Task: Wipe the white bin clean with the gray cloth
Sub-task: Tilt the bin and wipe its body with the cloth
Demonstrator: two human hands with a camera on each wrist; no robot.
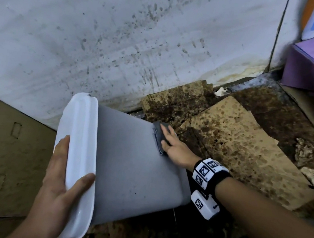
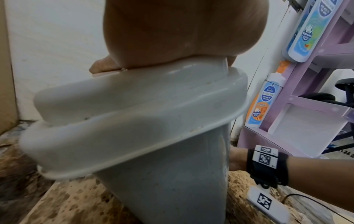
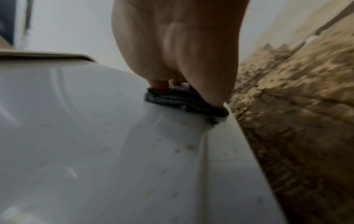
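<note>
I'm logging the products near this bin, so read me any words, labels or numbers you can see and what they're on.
"Anti-Bacterial" and "KIDS HEAD TO TOE WASH": orange-capped bottle by the purple shelf.
Upper bottle: print too blurred to read.
Wristband tags: square code patterns, with small figures too small to read.
White bin, gray cloth: no text.

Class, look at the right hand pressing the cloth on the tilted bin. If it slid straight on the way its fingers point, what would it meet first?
Probably the white wall. The right hand points up along the bin toward its bottom edge, the cloth already there. Beyond, stained cardboard lies lower; depth is unclear.
</note>
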